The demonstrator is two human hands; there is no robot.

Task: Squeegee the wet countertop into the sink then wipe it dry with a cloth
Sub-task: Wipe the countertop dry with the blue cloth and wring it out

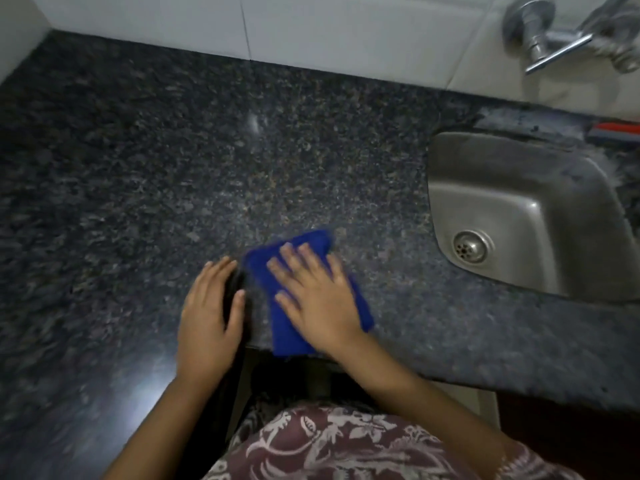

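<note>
At lower centre, the right hand [313, 295], fingers spread, presses a blue cloth [304, 289] flat on the tabletop [145, 174] while the left hand [209, 318] rests open beside it, left of the sink [519, 188].

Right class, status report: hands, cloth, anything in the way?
Right hand flat on blue cloth, near counter front edge. Left hand flat on counter beside it. Nothing in the way; sink to right.
</note>
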